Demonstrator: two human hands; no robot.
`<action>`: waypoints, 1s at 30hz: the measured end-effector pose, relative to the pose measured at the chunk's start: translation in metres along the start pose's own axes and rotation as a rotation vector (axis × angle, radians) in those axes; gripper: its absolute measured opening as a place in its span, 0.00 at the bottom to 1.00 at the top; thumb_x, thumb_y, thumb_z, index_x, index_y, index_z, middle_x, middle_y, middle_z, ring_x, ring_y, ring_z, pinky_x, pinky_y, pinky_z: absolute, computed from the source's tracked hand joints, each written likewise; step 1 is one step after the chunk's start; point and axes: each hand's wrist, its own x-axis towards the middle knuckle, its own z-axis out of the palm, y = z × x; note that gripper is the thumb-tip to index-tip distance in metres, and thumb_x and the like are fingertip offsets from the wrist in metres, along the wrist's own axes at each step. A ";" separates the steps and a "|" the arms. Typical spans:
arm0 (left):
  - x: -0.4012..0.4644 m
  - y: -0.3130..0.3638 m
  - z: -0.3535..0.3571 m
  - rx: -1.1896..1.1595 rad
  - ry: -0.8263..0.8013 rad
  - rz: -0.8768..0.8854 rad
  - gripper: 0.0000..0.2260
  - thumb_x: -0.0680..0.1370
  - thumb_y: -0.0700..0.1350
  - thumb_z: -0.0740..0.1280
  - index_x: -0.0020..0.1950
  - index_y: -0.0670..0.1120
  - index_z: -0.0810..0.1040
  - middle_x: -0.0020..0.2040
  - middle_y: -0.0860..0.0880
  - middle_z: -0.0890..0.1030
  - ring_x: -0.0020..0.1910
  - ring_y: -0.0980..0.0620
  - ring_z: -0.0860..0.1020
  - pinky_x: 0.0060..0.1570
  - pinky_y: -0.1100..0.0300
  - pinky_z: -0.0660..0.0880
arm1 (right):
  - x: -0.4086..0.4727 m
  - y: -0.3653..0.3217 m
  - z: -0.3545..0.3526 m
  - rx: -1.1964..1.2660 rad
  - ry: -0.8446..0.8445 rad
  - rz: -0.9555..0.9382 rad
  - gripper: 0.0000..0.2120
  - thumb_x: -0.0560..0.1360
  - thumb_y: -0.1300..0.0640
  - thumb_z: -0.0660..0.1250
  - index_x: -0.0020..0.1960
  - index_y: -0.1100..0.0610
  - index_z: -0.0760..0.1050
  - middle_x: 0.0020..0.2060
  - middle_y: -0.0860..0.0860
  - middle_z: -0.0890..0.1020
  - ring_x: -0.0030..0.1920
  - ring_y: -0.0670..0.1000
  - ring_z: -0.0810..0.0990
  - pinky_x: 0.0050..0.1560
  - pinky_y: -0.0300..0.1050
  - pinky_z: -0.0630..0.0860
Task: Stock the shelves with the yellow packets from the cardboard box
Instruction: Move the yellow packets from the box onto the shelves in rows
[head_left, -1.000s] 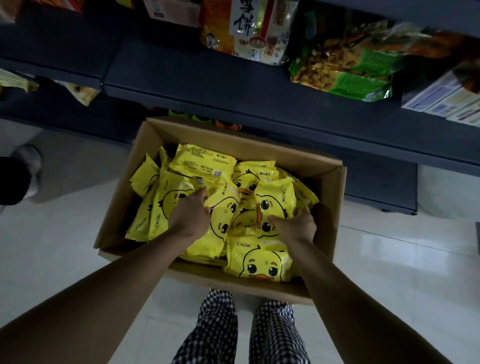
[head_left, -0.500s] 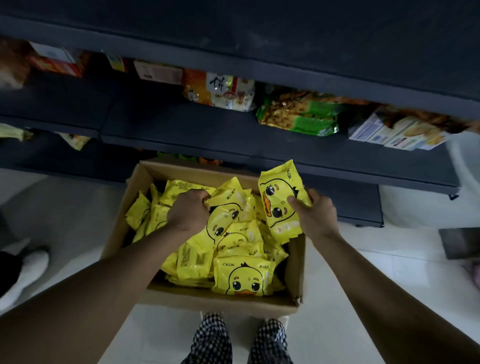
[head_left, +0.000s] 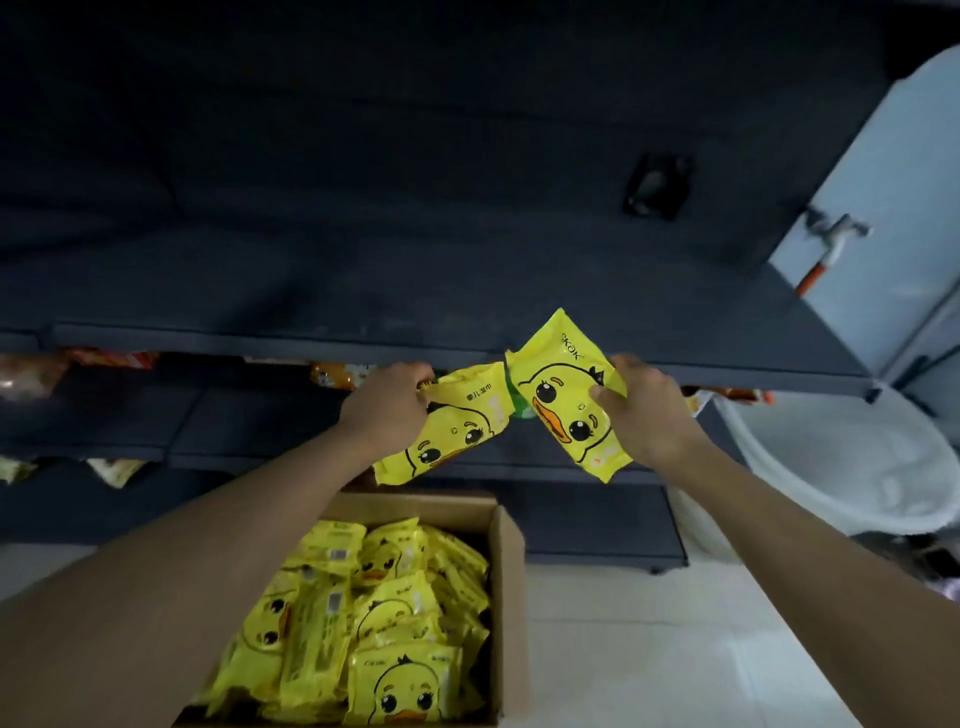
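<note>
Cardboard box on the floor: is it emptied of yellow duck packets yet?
No, the cardboard box still holds many yellow duck packets.

You have two glossy yellow plastic packets printed with a cartoon duck face raised in front of the dark grey shelves (head_left: 467, 291). The left-hand packet (head_left: 449, 428) tilts with its duck face sideways, pinched at its upper end. The right-hand packet (head_left: 569, 397) is held beside it, its corner nearly touching the first. Below, the open brown cardboard box (head_left: 506, 597) sits on the floor, crowded with more yellow duck packets (head_left: 363, 618) lying jumbled.
</note>
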 end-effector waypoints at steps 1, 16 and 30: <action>0.001 0.016 -0.007 0.012 0.015 0.019 0.10 0.80 0.40 0.61 0.60 0.44 0.76 0.57 0.44 0.79 0.52 0.43 0.77 0.50 0.53 0.74 | 0.000 0.002 -0.019 0.002 0.019 -0.017 0.15 0.79 0.57 0.61 0.63 0.60 0.70 0.51 0.58 0.79 0.46 0.57 0.76 0.41 0.44 0.69; 0.014 0.229 -0.096 0.145 0.189 0.238 0.08 0.80 0.40 0.59 0.44 0.51 0.72 0.41 0.49 0.76 0.38 0.47 0.75 0.37 0.55 0.72 | -0.007 0.020 -0.256 -0.031 0.297 -0.280 0.02 0.79 0.58 0.61 0.50 0.54 0.68 0.41 0.53 0.77 0.39 0.53 0.74 0.35 0.43 0.66; 0.083 0.349 -0.174 0.131 0.250 0.499 0.07 0.79 0.37 0.60 0.47 0.46 0.76 0.44 0.48 0.77 0.44 0.47 0.76 0.44 0.52 0.74 | 0.039 0.026 -0.371 -0.097 0.589 -0.241 0.11 0.78 0.58 0.62 0.59 0.58 0.74 0.44 0.51 0.75 0.45 0.54 0.73 0.44 0.41 0.63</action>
